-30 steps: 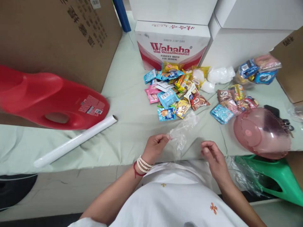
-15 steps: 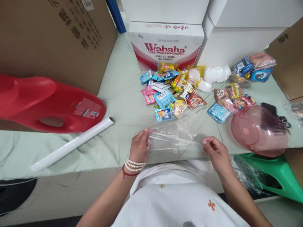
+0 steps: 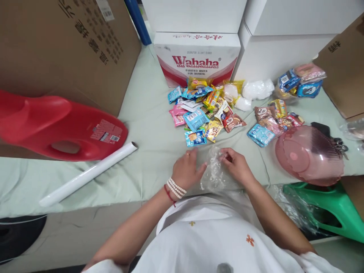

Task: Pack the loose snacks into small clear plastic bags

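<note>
A crumpled clear plastic bag (image 3: 215,170) lies bunched at the table's front edge, between my two hands. My right hand (image 3: 238,165) pinches its right side between thumb and fingers. On the left, my left hand (image 3: 187,167) rests palm down, its thumb spread away from the fingers and pointing at the bag. Whether its fingertips touch the thin film I cannot tell. Just beyond the hands sits a pile of wrapped snacks (image 3: 199,119), with a smaller group of snack packets (image 3: 263,131) to its right.
A pink ribbed plastic bowl (image 3: 298,151) stands right, with keys behind it. To the left lie a white tube (image 3: 88,174) and a red plastic stool (image 3: 82,125). Cartons, including a Wahaha box (image 3: 197,60), line the back. A green stool (image 3: 341,212) is below the table's right edge.
The bag was stretched flat between both hands; now it is gathered into a narrow bunch. My hands have come closer together, and my left hand has let go of its pinch.
</note>
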{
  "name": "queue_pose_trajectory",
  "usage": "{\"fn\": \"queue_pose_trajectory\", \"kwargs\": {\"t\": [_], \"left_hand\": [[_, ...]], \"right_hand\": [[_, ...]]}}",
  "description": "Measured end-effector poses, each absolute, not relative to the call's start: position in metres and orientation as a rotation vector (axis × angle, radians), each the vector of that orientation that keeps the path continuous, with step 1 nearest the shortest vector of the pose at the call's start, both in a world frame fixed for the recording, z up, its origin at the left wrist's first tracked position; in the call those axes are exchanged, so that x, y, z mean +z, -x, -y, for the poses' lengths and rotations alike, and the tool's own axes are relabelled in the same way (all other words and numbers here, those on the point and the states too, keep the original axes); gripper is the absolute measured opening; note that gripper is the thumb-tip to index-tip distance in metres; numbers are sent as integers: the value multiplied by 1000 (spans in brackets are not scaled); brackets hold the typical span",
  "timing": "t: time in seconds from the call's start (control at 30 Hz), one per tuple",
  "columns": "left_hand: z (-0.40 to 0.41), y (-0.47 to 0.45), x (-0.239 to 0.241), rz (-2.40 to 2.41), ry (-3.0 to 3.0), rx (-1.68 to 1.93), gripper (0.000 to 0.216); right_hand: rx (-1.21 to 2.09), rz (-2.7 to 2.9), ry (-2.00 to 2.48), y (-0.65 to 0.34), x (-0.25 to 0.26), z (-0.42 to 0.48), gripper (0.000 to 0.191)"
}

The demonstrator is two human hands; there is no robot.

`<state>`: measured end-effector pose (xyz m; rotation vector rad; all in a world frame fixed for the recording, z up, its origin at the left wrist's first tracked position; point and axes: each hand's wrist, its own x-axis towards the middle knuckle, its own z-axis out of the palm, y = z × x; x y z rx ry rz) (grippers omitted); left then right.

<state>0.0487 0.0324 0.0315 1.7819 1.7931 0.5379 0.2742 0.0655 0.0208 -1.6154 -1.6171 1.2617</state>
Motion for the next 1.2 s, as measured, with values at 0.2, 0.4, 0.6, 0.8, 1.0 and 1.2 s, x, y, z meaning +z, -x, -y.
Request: {"fn": "queue_pose_trajectory", "kwargs": {"t": [0.2,0.4,0.6,0.8,1.0,1.2], "left_hand": [[-37,-37,21,-1762,-1452,742,36],[-23,-39,25,-1657,-1434,813,33],[-19,-40,22,-1579,-1552,656,20],[-18,-30,25,-1696,-1168,997,39],[-21,-34,15,-1655,-865,1126,40],[-16,-37,8,-1948,-1090,1149,33]], "right_hand": [[1157,1321,1561,-309,21,-77,38],[1356,1632,1784,-315,33,-67,60],[1321,1790,1662,-278,28,-51,56],[1318,1465,1461,-305,29,-70,43],[991,1473,1630,-355,38,-110,46],[199,1800,1650,-330,60,-87,34]]}}
